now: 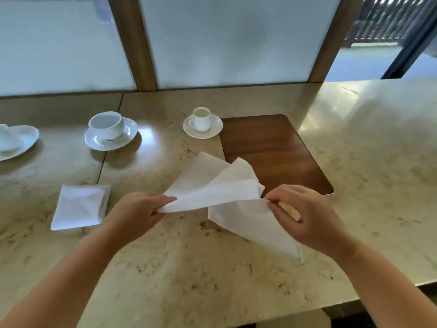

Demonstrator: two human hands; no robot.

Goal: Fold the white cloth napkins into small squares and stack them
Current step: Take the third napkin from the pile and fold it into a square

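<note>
Beige marble-patterned worktop (212, 280) lay nearest. Left hand (139, 215) and right hand (305, 216): each grip pinched a corner of one white cloth napkin (220, 188), held part-folded just above the worktop, centre. Judged light, limp, non-slippery; best taken at corners. Stack of folded white squares (79, 207): near left.

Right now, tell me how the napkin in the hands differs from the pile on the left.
The held napkin is loose and partly open; the pile is folded into neat squares. The held napkin is lifted between both hands; the pile lies flat on the table, untouched. Both are white cloth.
</note>
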